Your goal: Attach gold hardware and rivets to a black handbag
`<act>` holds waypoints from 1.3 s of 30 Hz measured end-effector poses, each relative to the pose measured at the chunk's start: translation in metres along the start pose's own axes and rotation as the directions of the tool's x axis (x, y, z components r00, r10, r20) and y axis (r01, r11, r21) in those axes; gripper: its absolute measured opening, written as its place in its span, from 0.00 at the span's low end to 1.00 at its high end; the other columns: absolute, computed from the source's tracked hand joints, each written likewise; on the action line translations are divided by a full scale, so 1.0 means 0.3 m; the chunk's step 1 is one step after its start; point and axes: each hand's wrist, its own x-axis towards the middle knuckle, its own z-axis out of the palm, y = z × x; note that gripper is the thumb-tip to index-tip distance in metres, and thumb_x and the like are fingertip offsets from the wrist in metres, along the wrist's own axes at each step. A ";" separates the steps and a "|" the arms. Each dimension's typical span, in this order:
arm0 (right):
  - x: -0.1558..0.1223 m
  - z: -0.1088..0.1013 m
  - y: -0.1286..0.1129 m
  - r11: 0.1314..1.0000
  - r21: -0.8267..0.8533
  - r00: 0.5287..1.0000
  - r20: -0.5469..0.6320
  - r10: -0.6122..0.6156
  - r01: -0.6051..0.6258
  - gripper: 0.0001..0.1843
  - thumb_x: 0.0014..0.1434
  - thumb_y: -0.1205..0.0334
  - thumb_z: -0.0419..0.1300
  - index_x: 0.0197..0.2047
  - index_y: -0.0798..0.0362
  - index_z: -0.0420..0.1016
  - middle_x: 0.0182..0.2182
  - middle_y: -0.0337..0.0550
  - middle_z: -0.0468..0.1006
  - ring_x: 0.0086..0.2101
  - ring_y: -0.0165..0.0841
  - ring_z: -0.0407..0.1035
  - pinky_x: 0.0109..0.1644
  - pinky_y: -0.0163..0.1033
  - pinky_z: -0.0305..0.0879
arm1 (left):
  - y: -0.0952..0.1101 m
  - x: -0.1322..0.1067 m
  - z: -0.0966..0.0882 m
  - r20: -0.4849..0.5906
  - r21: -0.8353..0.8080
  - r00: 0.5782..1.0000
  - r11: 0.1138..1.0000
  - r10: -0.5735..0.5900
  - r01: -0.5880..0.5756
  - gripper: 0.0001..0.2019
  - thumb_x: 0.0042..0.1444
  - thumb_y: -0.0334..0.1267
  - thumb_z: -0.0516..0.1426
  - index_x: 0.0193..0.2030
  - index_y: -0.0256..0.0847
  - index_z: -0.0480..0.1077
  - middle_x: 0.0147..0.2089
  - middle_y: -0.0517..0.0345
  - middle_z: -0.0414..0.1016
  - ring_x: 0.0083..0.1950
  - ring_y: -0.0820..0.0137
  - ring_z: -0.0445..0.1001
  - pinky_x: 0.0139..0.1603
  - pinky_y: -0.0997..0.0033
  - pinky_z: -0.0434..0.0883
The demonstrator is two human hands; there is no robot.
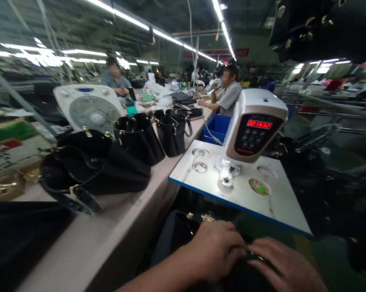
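Note:
A black handbag [173,233] with gold-coloured metal fittings lies low in front of me, below the edge of the machine's table. My left hand [215,247] is closed on its upper part, fingers curled. Beside it, my right hand [281,259] pinches the black material between thumb and fingers, where a small gold piece shows. The two hands almost meet; much of the bag is hidden under them. Just beyond stands a white machine [252,125] with a red lit display, on a white tabletop [189,174] with round recessed trays holding small parts.
Several finished-looking black handbags [128,170] stand along the long bench [131,219] at left, near a white box fan [94,113]. Behind the machine is a blue bin [216,127]. More black bags [313,32] hang upper right. Two people sit farther along the bench.

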 end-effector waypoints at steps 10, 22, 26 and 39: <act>0.066 0.036 -0.041 0.994 0.099 0.999 -0.018 -0.050 0.051 0.03 0.69 0.66 0.62 0.46 0.54 0.75 0.39 0.46 0.84 0.40 0.34 0.79 0.48 0.39 0.77 | -0.026 -0.021 -0.118 -0.018 -0.073 1.000 0.997 -0.012 0.011 0.08 0.69 0.36 0.57 0.43 0.42 0.79 0.42 0.57 0.78 0.43 0.69 0.77 0.43 0.69 0.70; 0.061 0.026 -0.049 0.989 0.118 0.996 0.000 -0.085 0.084 0.04 0.68 0.67 0.65 0.46 0.55 0.75 0.40 0.47 0.84 0.42 0.33 0.79 0.49 0.40 0.78 | -0.037 -0.029 -0.128 0.000 -0.077 0.998 0.996 0.056 -0.056 0.07 0.70 0.36 0.58 0.45 0.42 0.78 0.42 0.58 0.79 0.42 0.70 0.77 0.42 0.71 0.69; 0.069 0.018 -0.056 0.991 0.112 0.998 0.003 -0.071 0.070 0.04 0.68 0.64 0.65 0.46 0.51 0.76 0.39 0.44 0.85 0.41 0.33 0.80 0.47 0.40 0.79 | -0.035 -0.032 -0.134 0.024 -0.025 0.995 0.995 0.093 -0.092 0.08 0.71 0.37 0.56 0.46 0.43 0.78 0.41 0.58 0.78 0.42 0.71 0.76 0.41 0.71 0.69; 0.051 -0.008 -0.077 0.984 0.148 0.994 0.038 -0.103 0.096 0.10 0.62 0.69 0.70 0.45 0.54 0.76 0.41 0.46 0.85 0.44 0.35 0.81 0.50 0.42 0.78 | -0.005 -0.085 -0.105 -0.028 -0.047 0.997 0.996 0.076 -0.077 0.09 0.71 0.35 0.53 0.46 0.40 0.76 0.43 0.55 0.79 0.44 0.69 0.77 0.44 0.68 0.73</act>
